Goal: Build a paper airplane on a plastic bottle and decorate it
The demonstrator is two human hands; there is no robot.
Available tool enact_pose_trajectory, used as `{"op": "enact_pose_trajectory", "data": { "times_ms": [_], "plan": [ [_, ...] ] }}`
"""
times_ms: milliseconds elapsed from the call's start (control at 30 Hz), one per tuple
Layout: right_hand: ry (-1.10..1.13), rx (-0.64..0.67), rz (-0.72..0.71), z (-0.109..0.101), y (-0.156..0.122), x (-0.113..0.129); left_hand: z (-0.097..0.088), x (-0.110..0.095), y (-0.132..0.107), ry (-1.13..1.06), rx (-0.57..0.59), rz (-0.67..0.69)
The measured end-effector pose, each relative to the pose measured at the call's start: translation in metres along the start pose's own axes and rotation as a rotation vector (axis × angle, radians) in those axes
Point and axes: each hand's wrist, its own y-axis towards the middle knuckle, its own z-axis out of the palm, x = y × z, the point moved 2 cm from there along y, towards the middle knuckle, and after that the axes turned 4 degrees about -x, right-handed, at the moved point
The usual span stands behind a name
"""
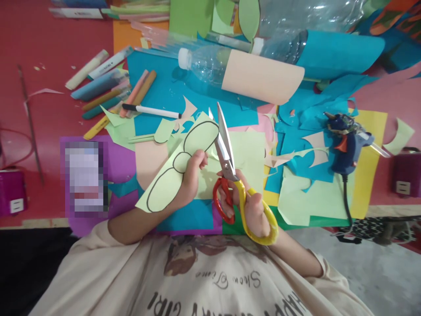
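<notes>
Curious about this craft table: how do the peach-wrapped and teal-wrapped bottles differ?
The peach-wrapped bottle lies nearer the scissors and further left; the teal-wrapped bottle lies behind it, to the right. The peach-wrapped bottle's sleeve is pale; the teal-wrapped bottle's is dark. Both are clear, white-capped, lying on their sides.

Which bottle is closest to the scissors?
The peach-wrapped bottle, lying on its side just past the tips of the scissors in the right hand. The blue-wrapped bottle lies farther back, toward the right.
</notes>
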Motion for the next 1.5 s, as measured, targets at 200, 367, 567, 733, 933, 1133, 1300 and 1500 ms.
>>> {"op": "enact_pose_trajectory", "data": {
  "times_ms": [200, 367, 567, 733, 933, 1133, 1300, 1500],
  "plan": [
    [-0.06, 0.025, 0.0, -0.013, -0.004, 0.007, -0.001, -0.004, 0.008, -0.049, 0.016, -0.004],
    [-0.124, 0.05, 0.006, -0.021, -0.007, 0.008, -0.004, -0.002, 0.011, -0.077, 0.072, 0.025],
    [-0.107, 0.058, -0.027, -0.021, -0.009, 0.008, 0.0, -0.009, 0.009, -0.121, 0.047, -0.054],
    [-0.118, 0.032, -0.01, -0.021, -0.011, 0.008, 0.002, -0.014, 0.008, -0.204, 0.028, -0.054],
    [-0.123, 0.046, -0.031, -0.021, -0.011, 0.014, 0.004, -0.023, 0.01, -0.251, -0.069, -0.098],
    [-0.15, 0.007, 0.031, -0.024, -0.011, 0.018, 0.004, -0.026, 0.011, -0.255, -0.073, -0.087],
    [-0.18, 0.001, 0.071, -0.029, -0.015, 0.021, 0.002, -0.023, 0.013, -0.198, -0.064, -0.051],
    [-0.168, 0.004, 0.086, -0.031, -0.014, 0.023, 0.0, -0.021, 0.014, -0.194, -0.073, -0.029]
  ]
}}
